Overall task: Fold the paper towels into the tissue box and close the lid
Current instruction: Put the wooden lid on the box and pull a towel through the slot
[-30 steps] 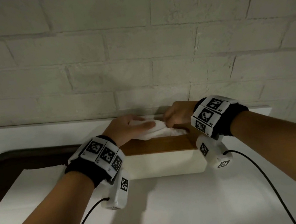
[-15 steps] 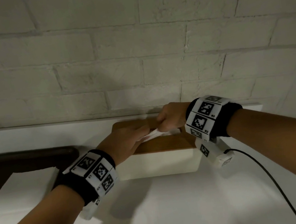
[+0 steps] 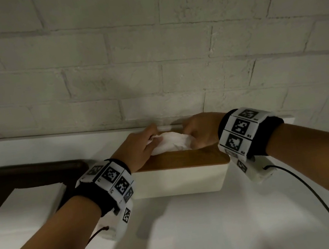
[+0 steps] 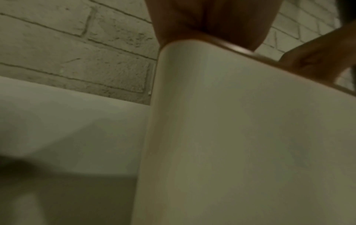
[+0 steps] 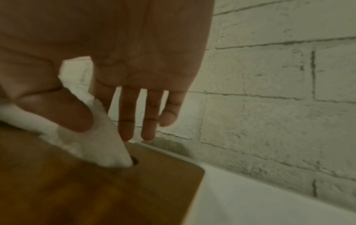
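A white tissue box point(image 3: 180, 181) with a wooden lid point(image 3: 186, 160) stands against the wall. A crumpled white paper towel point(image 3: 174, 142) bulges up from the lid's slot point(image 5: 134, 162). My left hand point(image 3: 141, 147) holds the towel's left end, with fingers curled on it. My right hand point(image 3: 201, 133) holds the right end. In the right wrist view the thumb point(image 5: 63, 112) pinches the paper towel point(image 5: 92, 141) against the forefinger while the other fingers hang straight. The left wrist view shows only the box wall point(image 4: 240, 137); the left fingers are hidden there.
A dark tray point(image 3: 27, 172) at the left carries a flat white stack of paper towels point(image 3: 22, 209). The brick wall point(image 3: 150, 62) rises right behind the box. White tabletop point(image 3: 218, 233) lies in front. A black cable point(image 3: 310, 192) trails from my right wrist.
Half a second ago my left hand lay flat over the towel, pressing it low on the lid. Now it has drawn back to the left end and the towel bulges up between both hands.
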The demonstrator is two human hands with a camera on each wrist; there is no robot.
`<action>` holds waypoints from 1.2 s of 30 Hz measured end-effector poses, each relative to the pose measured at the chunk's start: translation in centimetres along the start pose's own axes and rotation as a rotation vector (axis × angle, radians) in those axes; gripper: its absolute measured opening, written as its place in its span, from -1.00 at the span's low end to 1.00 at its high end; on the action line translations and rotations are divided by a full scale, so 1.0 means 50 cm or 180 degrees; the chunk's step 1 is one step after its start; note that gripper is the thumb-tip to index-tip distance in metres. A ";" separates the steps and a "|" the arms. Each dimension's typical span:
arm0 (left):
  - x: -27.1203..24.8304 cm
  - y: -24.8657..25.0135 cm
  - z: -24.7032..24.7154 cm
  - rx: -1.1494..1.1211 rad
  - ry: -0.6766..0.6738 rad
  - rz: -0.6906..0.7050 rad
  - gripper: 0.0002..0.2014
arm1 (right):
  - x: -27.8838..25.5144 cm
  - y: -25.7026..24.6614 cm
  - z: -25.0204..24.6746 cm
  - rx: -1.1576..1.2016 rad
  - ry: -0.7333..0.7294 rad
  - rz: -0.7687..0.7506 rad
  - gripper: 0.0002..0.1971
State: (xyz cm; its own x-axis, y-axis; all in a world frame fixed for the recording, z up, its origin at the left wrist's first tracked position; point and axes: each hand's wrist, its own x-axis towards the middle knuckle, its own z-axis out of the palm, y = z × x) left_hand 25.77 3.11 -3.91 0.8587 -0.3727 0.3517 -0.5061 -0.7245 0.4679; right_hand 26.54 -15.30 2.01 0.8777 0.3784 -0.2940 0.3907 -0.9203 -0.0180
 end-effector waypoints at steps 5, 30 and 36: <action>0.010 -0.001 0.012 0.0145 -0.0115 -0.0170 -0.85 | -0.010 -0.006 0.010 0.0897 0.0297 -0.0168 -0.87; 0.016 0.003 0.010 0.0503 -0.0360 -0.0260 -0.70 | -0.026 0.041 -0.009 0.0337 -0.0184 0.0391 -0.91; 0.019 0.008 0.008 0.0525 -0.0412 -0.0325 -0.69 | -0.022 0.036 -0.002 0.0546 -0.0052 0.0043 -0.57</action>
State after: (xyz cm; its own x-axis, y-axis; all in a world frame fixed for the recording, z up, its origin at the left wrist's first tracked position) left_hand 26.42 2.23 -3.74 0.9133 -0.3561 0.1975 -0.4052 -0.8433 0.3532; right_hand 26.30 -17.39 2.38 0.8775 0.3654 -0.3107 0.3245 -0.9293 -0.1765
